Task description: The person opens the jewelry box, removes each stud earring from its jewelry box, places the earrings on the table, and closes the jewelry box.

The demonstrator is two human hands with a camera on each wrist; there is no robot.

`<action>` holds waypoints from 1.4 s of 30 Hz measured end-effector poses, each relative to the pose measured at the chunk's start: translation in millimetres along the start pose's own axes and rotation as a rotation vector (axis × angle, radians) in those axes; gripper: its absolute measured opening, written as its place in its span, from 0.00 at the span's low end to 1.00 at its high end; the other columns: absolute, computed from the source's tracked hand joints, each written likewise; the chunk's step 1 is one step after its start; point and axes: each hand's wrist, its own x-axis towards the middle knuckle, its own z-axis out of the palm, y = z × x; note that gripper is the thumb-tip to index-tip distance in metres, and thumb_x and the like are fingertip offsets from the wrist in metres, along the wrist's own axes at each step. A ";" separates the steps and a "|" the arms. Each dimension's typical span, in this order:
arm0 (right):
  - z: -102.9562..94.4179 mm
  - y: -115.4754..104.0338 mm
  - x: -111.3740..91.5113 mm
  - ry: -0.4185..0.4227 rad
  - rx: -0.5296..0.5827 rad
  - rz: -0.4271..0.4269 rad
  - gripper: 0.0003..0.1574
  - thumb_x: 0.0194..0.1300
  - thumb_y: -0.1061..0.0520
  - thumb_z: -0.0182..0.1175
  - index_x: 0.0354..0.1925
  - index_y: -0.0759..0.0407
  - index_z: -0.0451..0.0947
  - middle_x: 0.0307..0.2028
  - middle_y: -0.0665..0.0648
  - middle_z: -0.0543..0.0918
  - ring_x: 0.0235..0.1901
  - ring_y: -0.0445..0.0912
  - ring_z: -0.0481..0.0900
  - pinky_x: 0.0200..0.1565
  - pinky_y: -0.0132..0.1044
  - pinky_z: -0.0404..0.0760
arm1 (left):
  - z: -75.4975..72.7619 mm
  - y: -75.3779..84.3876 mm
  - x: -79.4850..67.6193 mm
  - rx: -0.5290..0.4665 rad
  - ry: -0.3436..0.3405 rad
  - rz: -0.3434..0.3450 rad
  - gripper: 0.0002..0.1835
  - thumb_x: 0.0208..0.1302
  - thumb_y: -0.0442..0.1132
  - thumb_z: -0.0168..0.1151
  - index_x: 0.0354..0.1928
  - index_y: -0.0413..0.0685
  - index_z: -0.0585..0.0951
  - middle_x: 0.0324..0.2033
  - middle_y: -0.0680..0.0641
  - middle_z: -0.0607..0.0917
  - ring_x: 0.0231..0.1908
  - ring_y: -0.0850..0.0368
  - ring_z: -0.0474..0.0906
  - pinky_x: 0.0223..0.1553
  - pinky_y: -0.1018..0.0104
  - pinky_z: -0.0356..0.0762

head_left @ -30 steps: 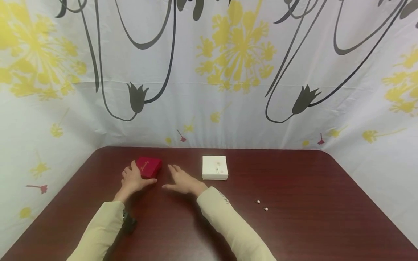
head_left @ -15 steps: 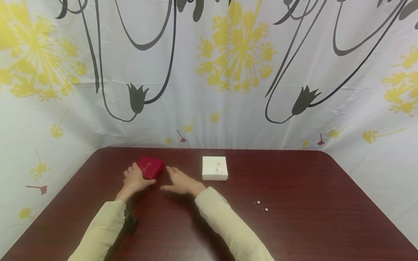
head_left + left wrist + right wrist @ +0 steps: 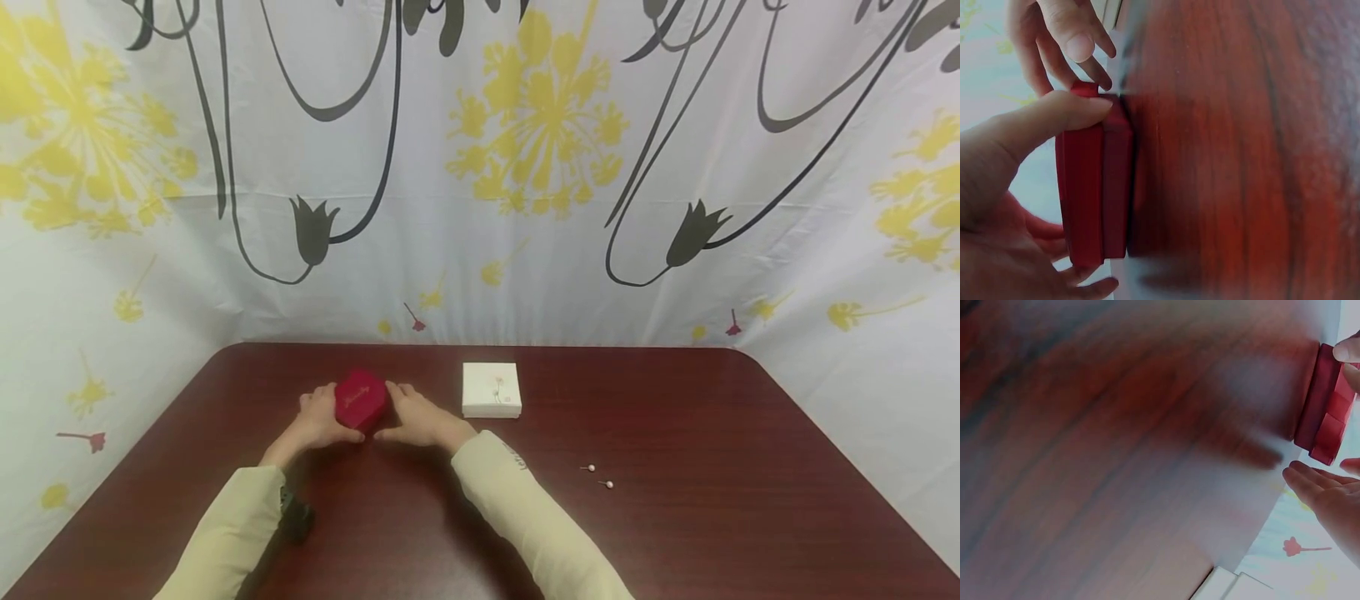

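Observation:
A small red gift box (image 3: 360,402) with gold lettering rests toward the far left part of the table. The left hand (image 3: 317,421) grips its left side, thumb along the near edge and fingers behind. In the left wrist view, the lid of the red box (image 3: 1083,194) is brighter than its darker base. To the right of the box is the right hand (image 3: 418,418), its fingers extended and thumb spread. The right wrist view shows the right fingertips (image 3: 1297,475) close to the box's end; whether they touch it I cannot tell.
A white box (image 3: 491,390) with a small flower print stands right of the hands. Two pearl-headed pins or studs, an upper one (image 3: 590,468) and a lower one (image 3: 608,484), lie on the dark red table (image 3: 712,467). A patterned curtain (image 3: 540,275) hangs behind it.
The red box has slid right and slightly nearer, turning a little, with the left hand moving along. It now sits between both hands. The right hand has stayed almost in place.

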 end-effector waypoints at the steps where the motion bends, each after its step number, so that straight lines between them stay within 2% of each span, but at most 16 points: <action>1: -0.5 0.1 0.0 0.003 0.000 -0.007 0.51 0.53 0.43 0.61 0.66 0.60 0.48 0.61 0.60 0.62 0.60 0.49 0.62 0.55 0.39 0.68 | 0.0 0.5 0.0 -0.011 -0.010 0.018 0.45 0.35 0.42 0.72 0.51 0.20 0.60 0.43 0.28 0.70 0.46 0.35 0.61 0.46 0.44 0.59; 7: -2.0 1.1 -1.2 0.019 -0.060 -0.063 0.50 0.52 0.46 0.63 0.65 0.63 0.52 0.55 0.63 0.67 0.54 0.50 0.68 0.54 0.37 0.69 | 1.0 3.7 -0.5 -0.062 -0.048 0.061 0.47 0.32 0.41 0.74 0.53 0.22 0.60 0.44 0.30 0.69 0.45 0.36 0.61 0.44 0.46 0.65; 13: -3.1 3.9 -4.1 0.018 -0.105 -0.089 0.46 0.52 0.47 0.63 0.63 0.64 0.57 0.50 0.61 0.70 0.48 0.48 0.72 0.50 0.34 0.71 | 2.4 7.5 -3.3 -0.089 -0.080 0.056 0.48 0.31 0.41 0.75 0.53 0.24 0.60 0.41 0.33 0.69 0.43 0.40 0.62 0.39 0.48 0.70; 18: -6.8 6.8 -8.8 0.019 -0.136 -0.115 0.44 0.53 0.47 0.63 0.61 0.64 0.60 0.47 0.60 0.71 0.45 0.47 0.72 0.49 0.32 0.72 | 4.7 11.1 -4.2 -0.090 -0.103 0.060 0.49 0.32 0.43 0.75 0.54 0.25 0.60 0.41 0.34 0.69 0.44 0.40 0.63 0.41 0.47 0.69; 34: -16.5 20.6 -32.0 0.012 -0.222 -0.143 0.43 0.51 0.46 0.64 0.61 0.62 0.61 0.45 0.59 0.72 0.40 0.45 0.74 0.46 0.32 0.74 | 13.3 31.7 -8.1 -0.082 -0.152 0.141 0.52 0.32 0.44 0.75 0.57 0.26 0.58 0.44 0.35 0.68 0.44 0.44 0.66 0.45 0.48 0.69; 42: -21.3 23.9 -46.1 -0.004 -0.247 -0.157 0.44 0.51 0.46 0.64 0.61 0.63 0.61 0.46 0.59 0.71 0.39 0.43 0.72 0.44 0.29 0.74 | 19.0 41.3 -10.6 -0.081 -0.169 0.163 0.51 0.33 0.46 0.75 0.57 0.28 0.58 0.45 0.36 0.69 0.45 0.44 0.65 0.45 0.48 0.69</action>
